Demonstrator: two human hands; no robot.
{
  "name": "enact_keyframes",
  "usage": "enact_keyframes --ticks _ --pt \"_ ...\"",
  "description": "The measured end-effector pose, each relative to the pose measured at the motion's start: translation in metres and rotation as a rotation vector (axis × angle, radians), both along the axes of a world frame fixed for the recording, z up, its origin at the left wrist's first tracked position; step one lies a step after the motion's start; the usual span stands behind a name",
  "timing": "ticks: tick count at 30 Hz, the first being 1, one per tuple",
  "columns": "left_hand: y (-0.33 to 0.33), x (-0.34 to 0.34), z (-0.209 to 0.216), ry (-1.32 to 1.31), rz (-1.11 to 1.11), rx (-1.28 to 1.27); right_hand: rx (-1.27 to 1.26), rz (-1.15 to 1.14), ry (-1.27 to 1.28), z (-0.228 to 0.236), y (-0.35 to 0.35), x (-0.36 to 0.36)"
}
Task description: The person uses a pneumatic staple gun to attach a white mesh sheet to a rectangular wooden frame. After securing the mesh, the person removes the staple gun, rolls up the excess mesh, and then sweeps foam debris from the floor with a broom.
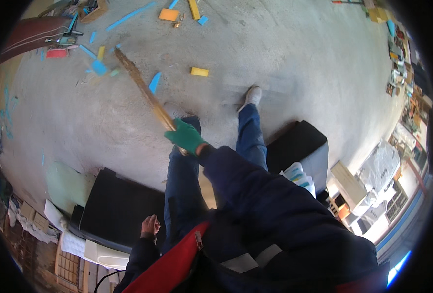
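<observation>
My right hand, in a green glove, is closed around the lower end of a long, narrow strip of wood. The strip slants up and to the left over the concrete floor; its far end is dark and rough, the part near the glove lighter. My left hand is bare and hangs low beside my left leg, over a black box-like object. Its fingers are loosely bent and a little apart, with nothing seen in them.
Blue foam pieces, a yellow block and an orange block lie scattered on the concrete floor. Another black box-like object stands by my right leg. Cluttered goods line the right side.
</observation>
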State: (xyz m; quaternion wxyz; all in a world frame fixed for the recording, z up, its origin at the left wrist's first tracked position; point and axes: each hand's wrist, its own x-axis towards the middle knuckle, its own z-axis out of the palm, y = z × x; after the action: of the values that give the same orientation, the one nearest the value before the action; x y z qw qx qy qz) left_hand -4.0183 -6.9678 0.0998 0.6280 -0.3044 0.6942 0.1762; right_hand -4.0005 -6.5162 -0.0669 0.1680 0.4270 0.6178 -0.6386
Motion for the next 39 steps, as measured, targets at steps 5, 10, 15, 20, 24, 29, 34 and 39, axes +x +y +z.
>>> enact_keyframes --ticks 5,10,15,20,24,29,34,39 --pt "-0.028 -0.028 -0.010 -0.041 -0.026 -0.019 -0.025 -0.449 -0.103 0.030 0.012 0.126" --pt "-0.027 -0.012 -0.019 -0.099 -0.111 0.038 -0.118 -0.800 -0.365 -0.001 0.046 0.231" --pt "-0.050 -0.010 -0.009 -0.068 -0.165 0.074 -0.096 -0.726 -0.312 -0.088 -0.040 0.173" --pt "-0.098 -0.017 0.018 -0.085 -0.158 -0.004 0.043 -0.227 -0.308 -0.084 -0.151 0.032" --pt "-0.115 -0.026 0.034 -0.048 -0.351 0.104 -0.025 0.010 -0.141 -0.032 -0.132 0.004" --pt "-0.102 -0.058 0.028 -0.038 -0.714 0.268 0.132 -0.118 -0.143 -0.015 -0.054 0.045" --pt "-0.091 -0.092 -0.015 -0.098 -0.705 0.356 0.158 -0.515 -0.186 -0.072 0.102 0.061" --pt "-0.058 -0.173 -0.066 0.551 -1.158 0.828 0.239 -0.531 -0.391 -0.118 0.228 0.007"
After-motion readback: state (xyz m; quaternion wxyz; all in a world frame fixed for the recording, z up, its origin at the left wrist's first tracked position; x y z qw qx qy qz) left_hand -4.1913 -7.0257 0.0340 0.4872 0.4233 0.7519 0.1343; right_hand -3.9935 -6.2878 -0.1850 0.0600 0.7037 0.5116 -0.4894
